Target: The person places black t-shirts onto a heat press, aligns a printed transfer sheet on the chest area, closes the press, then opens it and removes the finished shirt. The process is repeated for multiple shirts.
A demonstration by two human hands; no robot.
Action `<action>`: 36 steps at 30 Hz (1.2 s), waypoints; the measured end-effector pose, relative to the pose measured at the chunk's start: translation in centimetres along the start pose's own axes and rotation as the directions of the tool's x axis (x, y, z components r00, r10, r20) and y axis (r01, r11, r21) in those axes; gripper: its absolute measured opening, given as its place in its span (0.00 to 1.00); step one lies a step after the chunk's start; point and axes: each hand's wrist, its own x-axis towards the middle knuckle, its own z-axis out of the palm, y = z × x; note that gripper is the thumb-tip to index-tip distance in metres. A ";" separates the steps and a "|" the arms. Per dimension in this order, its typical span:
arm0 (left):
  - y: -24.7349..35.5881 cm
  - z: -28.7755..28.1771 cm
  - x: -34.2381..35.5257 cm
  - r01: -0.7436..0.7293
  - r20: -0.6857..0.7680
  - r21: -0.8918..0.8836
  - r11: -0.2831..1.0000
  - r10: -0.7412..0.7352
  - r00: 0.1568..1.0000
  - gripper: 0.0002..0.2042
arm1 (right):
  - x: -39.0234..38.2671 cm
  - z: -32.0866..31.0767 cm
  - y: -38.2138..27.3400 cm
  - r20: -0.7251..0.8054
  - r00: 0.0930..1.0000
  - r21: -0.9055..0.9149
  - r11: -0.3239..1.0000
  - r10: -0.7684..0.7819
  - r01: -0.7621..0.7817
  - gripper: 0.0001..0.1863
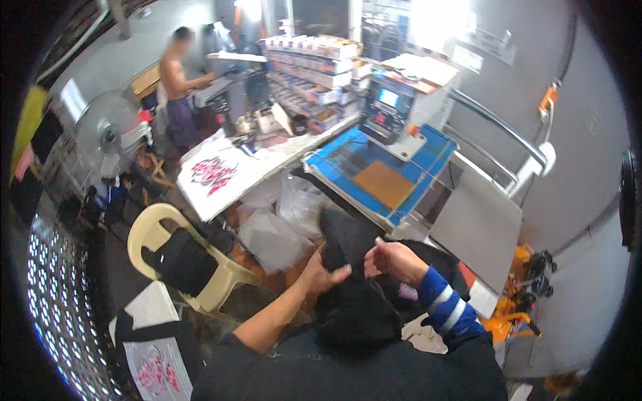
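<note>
A black cloth garment [354,304] hangs bunched in front of my body. Its upper part stands up between my two hands. My left hand [321,273] is closed on its left side, thumb across the front and the other fingers hidden by the cloth. On the other side, my right hand [396,260] has its fingers bent in at the fabric's edge; its sleeve is blue with pale stripes. A small pinkish patch shows on dark cloth below my right wrist. Just beyond the garment lies a clear plastic bag [299,207].
A blue-topped table [341,157] holds a brown board [384,184] and a control box [388,107]. To its right is a grey flat plate [478,220]. A cream plastic chair [157,220] bears folded black cloth. Printed sheets lie on a white table [207,200]. Another person [177,80] stands far left.
</note>
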 end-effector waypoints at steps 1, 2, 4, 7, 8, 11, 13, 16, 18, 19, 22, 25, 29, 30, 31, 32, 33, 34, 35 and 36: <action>0.8 -3.0 -1.9 -0.364 0.253 0.277 0.889 0.298 0.921 0.20 | 1.8 2.8 -1.0 0.184 0.982 0.227 0.970 0.043 -0.085 0.26; 1.5 -4.2 -3.8 -0.478 0.406 0.370 0.797 0.324 0.855 0.19 | 3.0 5.3 -2.1 0.339 0.940 0.432 0.880 0.047 -0.200 0.25; 2.8 -4.7 -7.0 -0.550 0.613 0.457 0.699 0.201 0.764 0.18 | 8.4 8.4 1.0 0.136 0.984 0.183 0.973 0.116 -0.140 0.23; 7.1 -6.4 -11.2 -0.305 0.652 0.699 0.647 -0.401 0.643 0.20 | 7.8 16.8 0.2 0.232 0.899 -0.225 0.920 0.372 -0.322 0.26; 7.3 -7.7 -13.0 -0.185 0.630 0.597 0.780 -0.314 0.710 0.21 | 7.4 19.7 0.6 0.289 0.884 -0.232 0.922 0.368 -0.308 0.27; 6.8 -10.9 -18.8 -0.030 0.561 0.265 0.964 -0.129 0.818 0.24 | 6.6 25.4 4.0 0.348 0.882 -0.690 0.724 0.317 0.012 0.34; 6.8 -11.8 -21.5 -0.086 0.601 0.260 0.962 -0.091 0.794 0.24 | 4.8 28.6 4.5 0.366 0.917 -0.904 0.295 0.160 0.309 0.31; 7.5 -16.5 -25.3 0.235 0.517 0.108 0.966 -0.256 0.816 0.19 | 5.5 27.2 6.8 0.534 0.835 -0.770 0.335 -0.129 0.544 0.28; 4.2 -18.8 -26.7 0.167 -0.031 0.153 0.974 -0.164 0.986 0.24 | 2.9 28.6 2.0 0.509 0.841 -0.861 0.131 0.185 0.492 0.25; 3.8 -18.4 -25.4 0.099 -0.107 0.467 0.879 -0.055 0.993 0.28 | 2.0 29.4 1.0 0.523 0.810 -0.848 0.065 0.266 0.526 0.25; -4.4 -19.3 -22.9 -0.024 0.258 0.585 0.810 -0.158 0.953 0.34 | 0.6 29.6 1.7 0.639 0.730 -0.742 -0.057 0.241 0.668 0.23; -7.3 -15.9 -22.1 0.389 0.196 0.689 0.611 -0.675 0.712 0.21 | -1.5 27.3 0.7 0.615 0.784 -0.786 -0.020 0.083 0.618 0.19; -13.6 -19.3 -24.2 0.442 -0.060 0.551 0.708 -0.495 0.867 0.12 | -3.7 17.1 3.7 0.297 0.874 -0.917 0.141 -0.383 0.373 0.09; -12.4 -18.8 -24.2 0.525 -0.174 0.395 0.754 -0.500 0.848 0.12 | -4.9 14.4 4.2 0.188 0.873 -0.919 0.234 -0.449 0.318 0.07; -10.8 -18.0 -23.5 0.487 -0.191 0.381 0.786 -0.448 0.873 0.11 | -5.9 11.1 5.3 0.194 0.779 -0.919 0.167 -0.596 0.357 0.07; -8.9 -17.0 -22.8 0.447 -0.213 0.354 0.822 -0.394 0.894 0.11 | -6.9 8.6 6.4 0.210 0.666 -0.921 0.084 -0.715 0.380 0.08; -5.2 -14.6 -20.9 0.435 -0.199 0.384 0.814 -0.387 0.900 0.08 | -8.9 7.1 6.9 0.073 0.681 -0.953 0.150 -0.728 0.263 0.10; -4.4 -13.6 -19.5 0.326 -0.206 0.488 0.810 -0.256 0.944 0.08 | -9.9 5.3 7.8 0.005 0.679 -0.959 0.189 -0.734 0.212 0.09; -4.1 -12.7 -18.2 0.214 -0.188 0.588 0.780 -0.126 0.974 0.07 | -10.7 3.3 9.2 -0.073 0.672 -0.959 0.236 -0.737 0.155 0.09; -3.8 -11.7 -16.9 0.100 -0.144 0.677 0.730 -0.002 0.990 0.07 | -11.7 1.7 10.4 -0.160 0.661 -0.953 0.290 -0.733 0.090 0.09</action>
